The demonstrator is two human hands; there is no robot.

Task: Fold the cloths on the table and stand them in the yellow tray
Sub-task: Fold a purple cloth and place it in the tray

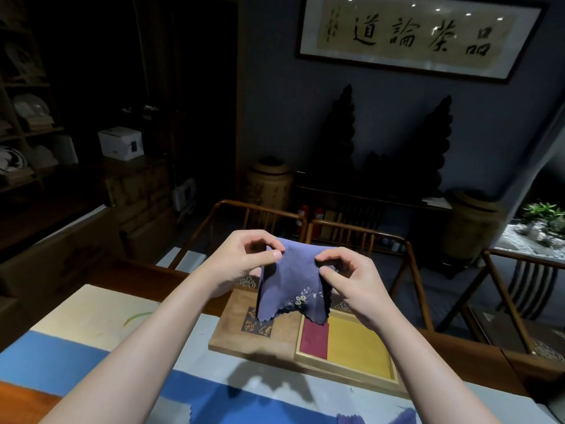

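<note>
Dim tearoom: your left hand [241,258] and right hand [351,280] pinch the purple cloth [290,286] aloft so it drapes for folding above the yellow tray [354,347].

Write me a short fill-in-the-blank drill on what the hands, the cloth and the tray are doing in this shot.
1. Both hands pinch the top edge of the ____ cloth, which hangs in the air.
2. The left hand and the right hand hold it above the ____ tray.
3. A ____ cloth already sits at the tray's left end.
4. The held cloth carries embroidered ____ near its lower edge.

Missing words: purple; yellow; red; flowers
</note>
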